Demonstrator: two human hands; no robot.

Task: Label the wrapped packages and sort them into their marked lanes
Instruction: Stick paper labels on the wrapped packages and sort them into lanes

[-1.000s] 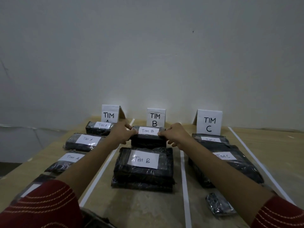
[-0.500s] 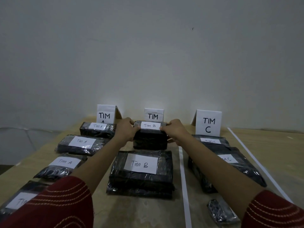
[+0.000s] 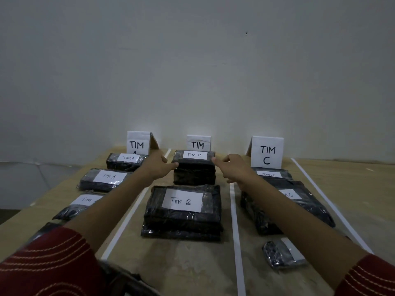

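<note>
A small black wrapped package labelled "Tim B" [image 3: 194,174] sits at the far end of the middle lane, just in front of the TIM B sign [image 3: 198,143]. My left hand [image 3: 157,167] touches its left edge with outstretched fingers. At its right top corner my right hand [image 3: 232,167] touches it with the index fingertip. Neither hand wraps around it. A larger "Tim B" package [image 3: 181,218] lies nearer to me in the same lane.
Three "Tim A" packages [image 3: 102,180] line the left lane below the TIM A sign [image 3: 137,143]. "Tim C" packages [image 3: 299,208] and a small package [image 3: 280,255] lie in the right lane by the TIM C sign [image 3: 267,154]. White tape strips [image 3: 235,221] divide the wooden table [image 3: 192,263].
Both hands gripped the small "Tim B" package and slid it back toward the sign. Now the fingers have loosened and only touch its sides.
</note>
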